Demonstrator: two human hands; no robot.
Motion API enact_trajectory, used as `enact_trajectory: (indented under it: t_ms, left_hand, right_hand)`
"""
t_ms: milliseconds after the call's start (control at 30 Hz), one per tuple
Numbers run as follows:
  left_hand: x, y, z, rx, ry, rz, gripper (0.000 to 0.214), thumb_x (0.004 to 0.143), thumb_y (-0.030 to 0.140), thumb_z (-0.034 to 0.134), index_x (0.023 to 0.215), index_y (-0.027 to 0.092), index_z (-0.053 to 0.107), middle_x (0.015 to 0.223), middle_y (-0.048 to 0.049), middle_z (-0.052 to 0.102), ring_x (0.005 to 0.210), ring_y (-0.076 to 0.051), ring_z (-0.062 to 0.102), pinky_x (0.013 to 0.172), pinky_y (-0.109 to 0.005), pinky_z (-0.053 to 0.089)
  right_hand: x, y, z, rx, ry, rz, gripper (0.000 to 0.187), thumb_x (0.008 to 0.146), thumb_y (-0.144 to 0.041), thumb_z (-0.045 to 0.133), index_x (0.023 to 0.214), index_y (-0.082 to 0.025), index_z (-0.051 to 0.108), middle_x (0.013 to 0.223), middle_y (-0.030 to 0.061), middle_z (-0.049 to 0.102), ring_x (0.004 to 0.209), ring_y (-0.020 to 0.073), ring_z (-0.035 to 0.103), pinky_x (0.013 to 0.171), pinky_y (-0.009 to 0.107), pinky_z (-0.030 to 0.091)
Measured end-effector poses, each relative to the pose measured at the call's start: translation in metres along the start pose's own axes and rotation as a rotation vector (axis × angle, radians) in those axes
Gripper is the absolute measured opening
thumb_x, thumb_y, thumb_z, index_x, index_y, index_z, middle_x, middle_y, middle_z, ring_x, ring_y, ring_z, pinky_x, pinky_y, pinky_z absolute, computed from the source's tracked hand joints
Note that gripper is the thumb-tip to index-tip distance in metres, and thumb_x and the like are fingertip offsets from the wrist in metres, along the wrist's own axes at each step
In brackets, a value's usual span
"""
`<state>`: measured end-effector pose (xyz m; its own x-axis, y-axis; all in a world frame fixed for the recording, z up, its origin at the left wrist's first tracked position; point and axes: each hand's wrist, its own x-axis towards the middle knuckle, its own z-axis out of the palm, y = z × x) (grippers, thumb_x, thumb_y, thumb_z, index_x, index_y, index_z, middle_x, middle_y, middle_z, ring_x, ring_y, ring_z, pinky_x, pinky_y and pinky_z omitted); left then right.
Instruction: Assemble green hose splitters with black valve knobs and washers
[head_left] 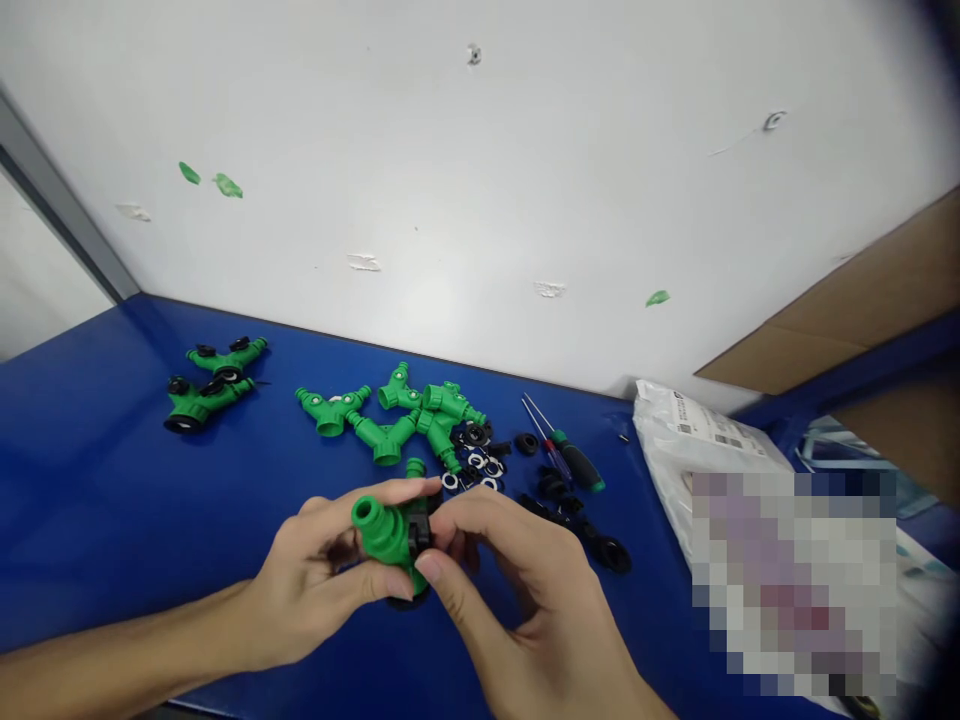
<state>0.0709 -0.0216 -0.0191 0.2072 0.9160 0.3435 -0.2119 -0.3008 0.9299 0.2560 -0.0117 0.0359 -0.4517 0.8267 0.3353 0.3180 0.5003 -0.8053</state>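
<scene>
**Green fitting [381, 540] pinched in both hands over the blue table [97, 500]**

From my station I saw the fitting low in the middle of the view, held just above the table and close to its near edge. It was bright green plastic with a ribbed, open spout pointing up and to the left. Its wider base faced down, where a dark ring showed. A black piece [418, 530] sat against its right side.

The left hand [311, 590] was closed around the fitting, thumb under the body and fingers curled over the top. The right hand [525, 610] had thumb and forefinger pinched on the black piece, with the other fingers loosely bent behind it. The two hands were touching at the fingertips.

I counted one fitting in hand. Two more with black pieces already on them lay together at far left [210, 385]. Four bare green ones [386, 435] lay bunched behind the hands, some touching. Just right of these was a heap of small black and white rings [476, 460], too tangled for me to count. Two screwdrivers [577, 465] lay side by side beyond that, one with a green and black handle and one thin and reddish. Loose black parts [611, 555] trailed from them towards the right hand. One plastic bag [697, 440] lay at the right edge. Three green scraps [227, 185] were stuck to the white wall [450, 150].
</scene>
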Motion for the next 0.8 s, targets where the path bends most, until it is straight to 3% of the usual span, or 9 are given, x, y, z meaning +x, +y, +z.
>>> enact_trajectory:
  t_ms: [133, 233, 367, 500, 567, 667, 733, 800]
  left_hand:
    - [0.005, 0.000, 0.004, -0.290, -0.027, -0.211, 0.048, 0.082, 0.010, 0.075, 0.121, 0.038, 0.071, 0.108, 0.0029, 0.079, 0.100, -0.019, 0.074, 0.081, -0.019, 0.059]
    - [0.007, -0.005, 0.004, -0.450, -0.041, -0.294, 0.044, 0.082, 0.016, 0.077, 0.121, 0.035, 0.070, 0.100, 0.0023, 0.080, 0.090, -0.017, 0.076, 0.080, -0.022, 0.060]
    - [0.006, -0.013, 0.003, -0.538, -0.090, -0.365, 0.043, 0.083, 0.025, 0.076, 0.125, 0.032, 0.066, 0.099, -0.0010, 0.079, 0.082, -0.020, 0.076, 0.079, -0.034, 0.062]
    - [0.008, -0.013, 0.002, -0.559, -0.117, -0.368, 0.039, 0.085, 0.024, 0.074, 0.123, 0.028, 0.066, 0.102, -0.0031, 0.078, 0.086, -0.019, 0.075, 0.080, -0.031, 0.060]
    - [0.010, -0.010, 0.002, -0.562, -0.144, -0.378, 0.033, 0.087, 0.024, 0.072, 0.120, 0.026, 0.066, 0.107, -0.0049, 0.076, 0.087, -0.019, 0.075, 0.080, -0.030, 0.059]
    - [0.011, -0.008, 0.001, -0.554, -0.172, -0.394, 0.025, 0.090, 0.022, 0.069, 0.114, 0.026, 0.066, 0.135, -0.0076, 0.063, 0.098, -0.023, 0.073, 0.088, -0.037, 0.058]
    - [0.011, -0.007, 0.000, -0.586, -0.184, -0.414, 0.022, 0.091, 0.020, 0.067, 0.112, 0.026, 0.065, 0.149, -0.0077, 0.050, 0.110, -0.029, 0.070, 0.095, -0.045, 0.056]
    - [0.011, -0.008, 0.000, -0.622, -0.190, -0.450, 0.022, 0.091, 0.020, 0.066, 0.112, 0.025, 0.064, 0.151, -0.0093, 0.048, 0.118, -0.034, 0.065, 0.100, -0.050, 0.052]
  right_hand:
    - [0.004, 0.012, -0.004, -0.040, -0.026, -0.191, 0.012, 0.091, -0.008, 0.058, 0.097, -0.018, 0.058, 0.087, 0.0030, 0.063, 0.078, 0.0135, 0.061, 0.071, 0.024, 0.052]
    - [0.007, 0.017, -0.009, -0.085, -0.067, -0.312, 0.020, 0.092, -0.003, 0.056, 0.107, -0.017, 0.056, 0.095, 0.0058, 0.064, 0.086, 0.0156, 0.061, 0.077, 0.028, 0.053]
    - [0.009, 0.018, -0.012, -0.159, -0.127, -0.349, 0.017, 0.093, -0.002, 0.053, 0.105, -0.014, 0.058, 0.092, 0.0079, 0.064, 0.083, 0.0176, 0.060, 0.073, 0.030, 0.054]
    - [0.010, 0.021, -0.010, -0.144, -0.088, -0.385, 0.014, 0.094, -0.004, 0.055, 0.104, -0.012, 0.060, 0.095, 0.0101, 0.067, 0.087, 0.0181, 0.062, 0.078, 0.030, 0.055]
    - [0.011, 0.023, -0.011, -0.129, -0.052, -0.414, 0.018, 0.093, -0.008, 0.060, 0.111, -0.011, 0.060, 0.099, 0.0106, 0.068, 0.090, 0.0184, 0.062, 0.081, 0.031, 0.055]
    - [0.012, 0.029, -0.021, -0.128, 0.061, -0.411, 0.032, 0.090, -0.016, 0.067, 0.120, -0.012, 0.059, 0.106, 0.0118, 0.067, 0.097, 0.0206, 0.062, 0.084, 0.034, 0.055]
    - [0.010, 0.037, -0.029, -0.125, 0.161, -0.343, 0.030, 0.089, -0.017, 0.067, 0.119, -0.016, 0.061, 0.106, 0.0103, 0.065, 0.096, 0.0207, 0.061, 0.082, 0.036, 0.054]
    - [0.006, 0.048, -0.035, -0.074, 0.178, -0.253, 0.028, 0.090, -0.018, 0.065, 0.118, -0.020, 0.062, 0.103, 0.0076, 0.063, 0.090, 0.0190, 0.060, 0.077, 0.035, 0.054]
